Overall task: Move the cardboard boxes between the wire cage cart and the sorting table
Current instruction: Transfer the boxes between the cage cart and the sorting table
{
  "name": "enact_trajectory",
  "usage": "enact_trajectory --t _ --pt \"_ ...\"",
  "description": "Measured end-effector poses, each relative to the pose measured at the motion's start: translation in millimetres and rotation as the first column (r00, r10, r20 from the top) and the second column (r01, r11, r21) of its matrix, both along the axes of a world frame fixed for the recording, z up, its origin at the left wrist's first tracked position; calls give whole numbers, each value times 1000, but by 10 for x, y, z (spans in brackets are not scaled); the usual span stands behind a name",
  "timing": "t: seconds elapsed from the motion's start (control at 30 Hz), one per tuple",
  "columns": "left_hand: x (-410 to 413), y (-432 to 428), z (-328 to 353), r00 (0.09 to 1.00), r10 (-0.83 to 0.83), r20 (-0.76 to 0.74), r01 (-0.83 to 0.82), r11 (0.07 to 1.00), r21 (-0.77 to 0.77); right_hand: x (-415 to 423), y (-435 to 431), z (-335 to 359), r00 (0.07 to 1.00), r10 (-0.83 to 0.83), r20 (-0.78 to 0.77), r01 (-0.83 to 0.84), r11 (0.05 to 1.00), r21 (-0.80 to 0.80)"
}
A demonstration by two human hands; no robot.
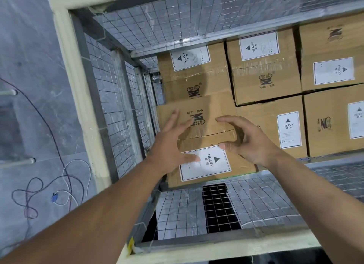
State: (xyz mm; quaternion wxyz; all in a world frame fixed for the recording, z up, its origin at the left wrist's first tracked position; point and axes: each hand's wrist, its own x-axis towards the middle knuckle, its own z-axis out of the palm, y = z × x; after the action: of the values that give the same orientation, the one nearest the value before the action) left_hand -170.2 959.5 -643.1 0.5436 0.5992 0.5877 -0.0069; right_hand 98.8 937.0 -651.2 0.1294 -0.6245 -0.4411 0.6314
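Left hand (173,143) and right hand (249,143), fingers spread and empty, hover over centre-frame HEAVY-labelled cardboard box (208,132); likely weighty: grip opposite edges

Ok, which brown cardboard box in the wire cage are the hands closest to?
The brown cardboard box in the cage's near-left corner: the left hand and right hand are spread over it. The other boxes lie beyond or to its right.

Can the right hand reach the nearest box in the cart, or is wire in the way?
Probably yes. The right hand is spread open above the box, inside the cart's open top, with no wire between. The neighbouring box sits tight against it, so a side grip may be awkward.
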Motion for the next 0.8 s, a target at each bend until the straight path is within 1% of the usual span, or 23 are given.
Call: enact_trajectory --t 0.07,0.13,0.27,0.43,0.53,0.6,0.7,0.8 --pt "2 4 -41 1000 2 27 -2 1000 6 37 13 -87 1000 -3 -16 3 1000 22" --pt "16 32 -55 1000 12 20 -12 1000 8 32 27 -135 1000 -3 -17 3 1000 29" --pt "-5 -18 -8 1000 -3 30 1 999 46 16 -40 -111 999 32 41 -35 995 90" --pt "-48 -165 113 999 -36 -5 36 991 132 -7 -179 -2 999 -31 10 30 990 139" --pt "-22 -175 101 999 -31 -20 33 988 149 -24 -197 -23 997 -80 11 78 994 82" --pt "-8 -148 36 999 -41 -16 43 985 165 -10 -174 -79 995 -94 44 90 993 77" --pt "-36 -154 -51 999 -46 -19 48 985 168 -25 -177 -89 995 -93 23 90 990 112" --pt "-95 -256 -62 999 -52 4 50 973 223 -73 -254 -41 994 -111 -12 111 979 169"
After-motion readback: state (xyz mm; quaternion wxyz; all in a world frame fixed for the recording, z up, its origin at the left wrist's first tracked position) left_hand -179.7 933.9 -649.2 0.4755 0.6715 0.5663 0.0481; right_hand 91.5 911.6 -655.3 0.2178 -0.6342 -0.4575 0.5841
